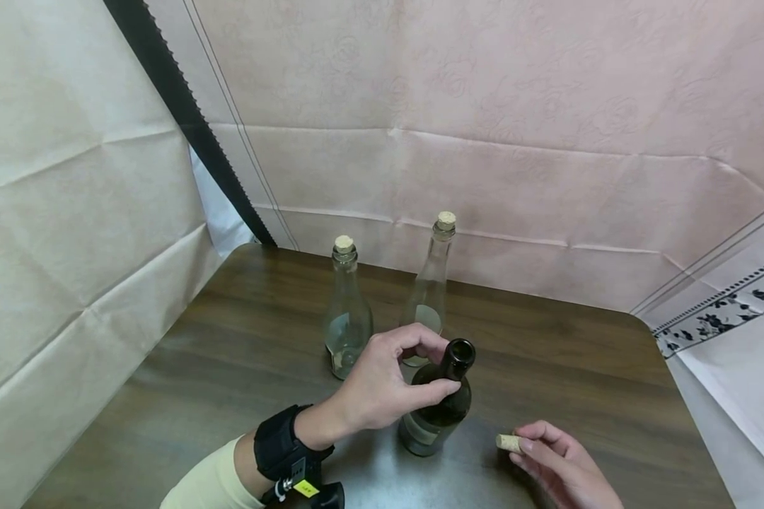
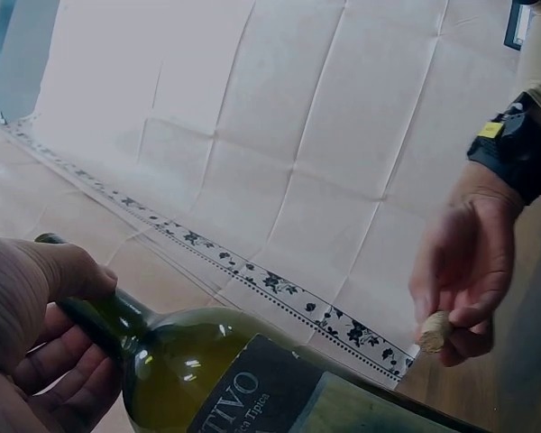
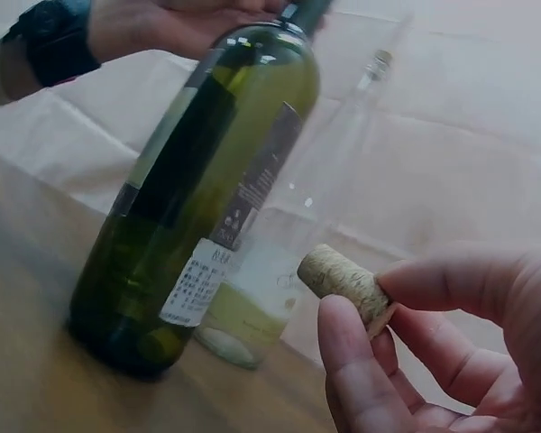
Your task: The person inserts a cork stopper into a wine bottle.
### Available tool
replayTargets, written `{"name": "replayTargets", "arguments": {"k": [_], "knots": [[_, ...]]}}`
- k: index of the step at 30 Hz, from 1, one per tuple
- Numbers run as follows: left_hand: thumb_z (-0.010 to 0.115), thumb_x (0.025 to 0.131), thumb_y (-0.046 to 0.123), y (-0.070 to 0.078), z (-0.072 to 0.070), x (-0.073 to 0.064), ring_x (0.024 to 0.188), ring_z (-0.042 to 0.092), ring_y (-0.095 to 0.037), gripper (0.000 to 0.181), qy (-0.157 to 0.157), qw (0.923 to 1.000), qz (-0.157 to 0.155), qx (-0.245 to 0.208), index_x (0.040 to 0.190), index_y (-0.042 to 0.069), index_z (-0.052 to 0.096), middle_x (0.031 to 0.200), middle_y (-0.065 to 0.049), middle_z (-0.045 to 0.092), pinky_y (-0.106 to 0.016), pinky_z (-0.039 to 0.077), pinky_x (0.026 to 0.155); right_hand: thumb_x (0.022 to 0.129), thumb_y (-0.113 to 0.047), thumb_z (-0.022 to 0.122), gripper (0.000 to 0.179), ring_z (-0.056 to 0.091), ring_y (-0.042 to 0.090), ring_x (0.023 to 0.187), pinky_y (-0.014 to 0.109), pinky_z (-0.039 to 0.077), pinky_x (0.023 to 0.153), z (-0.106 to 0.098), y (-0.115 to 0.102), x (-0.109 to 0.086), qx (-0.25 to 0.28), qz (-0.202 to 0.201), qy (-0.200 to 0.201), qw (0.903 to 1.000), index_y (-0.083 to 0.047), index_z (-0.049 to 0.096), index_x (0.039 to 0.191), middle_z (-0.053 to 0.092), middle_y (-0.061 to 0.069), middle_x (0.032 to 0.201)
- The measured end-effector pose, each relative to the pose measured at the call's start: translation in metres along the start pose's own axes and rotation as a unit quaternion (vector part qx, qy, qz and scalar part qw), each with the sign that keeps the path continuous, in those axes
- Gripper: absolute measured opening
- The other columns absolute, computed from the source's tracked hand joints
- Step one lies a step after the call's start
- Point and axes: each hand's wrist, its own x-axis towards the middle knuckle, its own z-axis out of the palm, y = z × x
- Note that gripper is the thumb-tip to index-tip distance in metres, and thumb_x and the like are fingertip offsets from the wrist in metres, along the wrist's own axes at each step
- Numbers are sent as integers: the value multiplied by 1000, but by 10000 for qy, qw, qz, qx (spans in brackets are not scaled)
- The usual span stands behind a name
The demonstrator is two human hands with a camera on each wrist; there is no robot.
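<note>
My left hand point(image 1: 388, 385) holds a dark green wine bottle point(image 1: 436, 410) by its neck, thumb on the near side and fingers on the far side. No cork sits in its open mouth point(image 1: 461, 350). The bottle leans slightly, its base close over the table; the left wrist view shows its dark label point(image 2: 257, 388). To the right, my right hand point(image 1: 563, 463) pinches a pale cork point(image 1: 508, 443) between thumb and fingers, one end sticking out toward the bottle. In the right wrist view the cork point(image 3: 338, 280) appears speckled, apart from the bottle point(image 3: 198, 180).
Behind the left hand stand two clear glass bottles, a shorter one point(image 1: 346, 318) and a taller one point(image 1: 429, 290), each with a cork in its mouth. The brown wooden table point(image 1: 566, 353) ends at pale, creased cloth point(image 1: 516, 177) at the back and sides.
</note>
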Motion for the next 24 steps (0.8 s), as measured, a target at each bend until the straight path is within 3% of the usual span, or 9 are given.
{"name": "replayTargets", "arguments": {"k": [3, 5, 7, 9, 11, 14, 19, 22, 24], "knots": [[85, 86, 13, 0, 0, 1, 96, 68, -6, 28, -13, 10000, -79, -13, 111, 19, 73, 104, 3, 74, -32, 61, 89, 108, -3, 50, 25, 72, 10, 106, 26, 60, 97, 17, -25, 3, -998, -77, 427, 9941, -14, 70, 119, 72, -6, 115], [85, 86, 13, 1, -1, 1, 96, 68, -7, 28, -12, 9999, -141, -24, 111, 19, 73, 104, 4, 73, -32, 60, 90, 105, -6, 59, 17, 73, 11, 100, 27, 61, 90, 34, -47, 6, -1969, -290, 789, 9768, -10, 70, 117, 73, -5, 111], [85, 86, 14, 1, -1, 1, 97, 67, -7, 28, -18, 9998, -195, -27, 111, 20, 73, 104, 5, 73, -32, 60, 90, 101, -6, 66, 14, 73, 12, 95, 26, 61, 83, 51, -69, 8, -2987, -700, 931, 9472, -7, 70, 115, 73, -2, 110], [85, 86, 14, 1, 0, 0, 96, 67, -7, 29, -20, 9998, -220, -27, 111, 20, 73, 104, 6, 73, -32, 60, 90, 98, -4, 70, 13, 72, 8, 91, 25, 61, 76, 68, -90, 11, -3893, -1240, 924, 9080, -6, 71, 111, 73, 1, 109], [85, 86, 14, 0, 0, 0, 96, 67, -7, 28, -15, 9997, -230, -23, 111, 20, 73, 103, 6, 73, -32, 59, 90, 96, -1, 72, 14, 71, 6, 88, 24, 60, 71, 83, -111, 15, -4478, -1735, 741, 8740, -8, 72, 107, 72, 4, 108], [85, 86, 15, -1, 0, 0, 96, 67, -7, 29, -22, 9997, -229, -30, 112, 21, 73, 102, 7, 73, -32, 59, 90, 94, 3, 73, 19, 72, 5, 85, 22, 61, 69, 105, -139, 18, -5021, -2251, 506, 8335, -13, 73, 105, 71, 4, 107], [85, 86, 14, -2, 0, 1, 96, 67, -7, 30, 10, 9997, -251, -57, 112, 21, 72, 103, 7, 73, -38, 60, 92, 90, 1, 78, 25, 72, 5, 89, 20, 62, 76, 140, -179, 22, -5694, -2729, 543, 7736, -21, 74, 102, 71, -1, 106], [86, 86, 14, -2, 0, 0, 96, 67, -7, 30, 21, 9996, -267, -48, 112, 21, 72, 103, 8, 73, -37, 60, 93, 89, 2, 79, 28, 72, 5, 91, 19, 62, 80, 155, -196, 23, -5878, -2912, 478, 7533, -23, 73, 102, 71, -5, 106], [86, 86, 14, -2, 1, 0, 96, 67, -7, 31, 16, 9997, -247, -48, 113, 21, 72, 103, 8, 73, -34, 60, 92, 89, 2, 79, 29, 72, 5, 92, 19, 62, 81, 163, -204, 23, -5928, -2943, 398, 7486, -24, 73, 101, 70, -8, 106]]}}
